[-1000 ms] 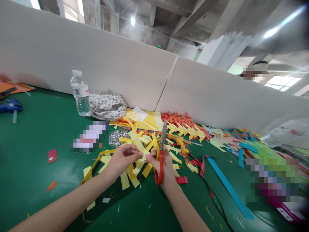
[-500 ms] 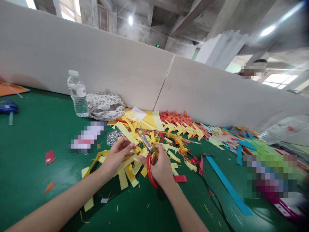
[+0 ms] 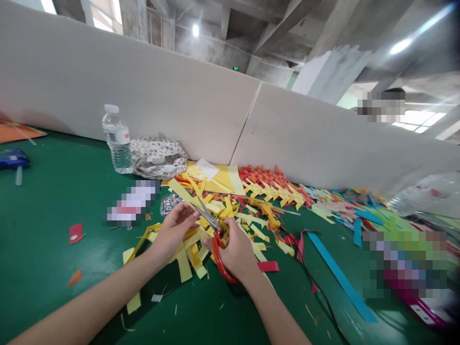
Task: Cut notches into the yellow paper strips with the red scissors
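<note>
Surface [image 3: 53, 206], green, carries a heap of yellow paper strips [image 3: 184, 266]. Trimming paper seems in hand; the next move likely calls for lining up a cut. The right hand [image 3: 235, 247] grips red-handled scissors [image 3: 214, 224], blades spread toward the left hand [image 3: 172, 235], whose fingers, curled, pinch a pale-yellow strip [image 3: 182, 192] slanting toward the far edge.

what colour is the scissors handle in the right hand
Mainly red, where the scissors handle shows outside the right hand; best seen in the head view.
</note>
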The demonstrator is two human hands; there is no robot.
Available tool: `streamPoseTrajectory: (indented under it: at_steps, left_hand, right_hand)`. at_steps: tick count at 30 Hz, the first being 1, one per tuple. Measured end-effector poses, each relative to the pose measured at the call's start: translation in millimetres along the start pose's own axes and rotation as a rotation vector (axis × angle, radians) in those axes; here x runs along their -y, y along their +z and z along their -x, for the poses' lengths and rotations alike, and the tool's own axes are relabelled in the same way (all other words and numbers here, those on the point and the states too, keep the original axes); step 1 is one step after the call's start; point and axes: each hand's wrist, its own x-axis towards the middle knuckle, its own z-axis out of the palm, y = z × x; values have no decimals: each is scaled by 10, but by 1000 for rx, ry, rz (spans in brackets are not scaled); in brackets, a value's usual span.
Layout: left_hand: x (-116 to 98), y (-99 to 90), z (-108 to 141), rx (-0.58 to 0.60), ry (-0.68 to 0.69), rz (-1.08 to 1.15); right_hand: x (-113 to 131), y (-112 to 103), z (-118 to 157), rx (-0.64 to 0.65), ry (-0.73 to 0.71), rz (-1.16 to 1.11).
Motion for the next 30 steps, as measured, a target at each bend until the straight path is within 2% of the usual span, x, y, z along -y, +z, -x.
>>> streamPoseTrajectory:
  at_steps: [5,15,21,30]
  left_hand:
    - [-9,-7,5,16,-4,9]
    - [22,-25,-22,-37,-28,55]
    - [-15,0,3,-12,-46,18]
    - [-41,23,30,-15,-147,96]
  right_hand:
    - [4,-7,-3,0,-3,-16]
    - [27,-7,2,-21,10,-25]
    - [9,-16,-1,-34,4,-16]
    - [28,-23,-4,-53,-15,-21]
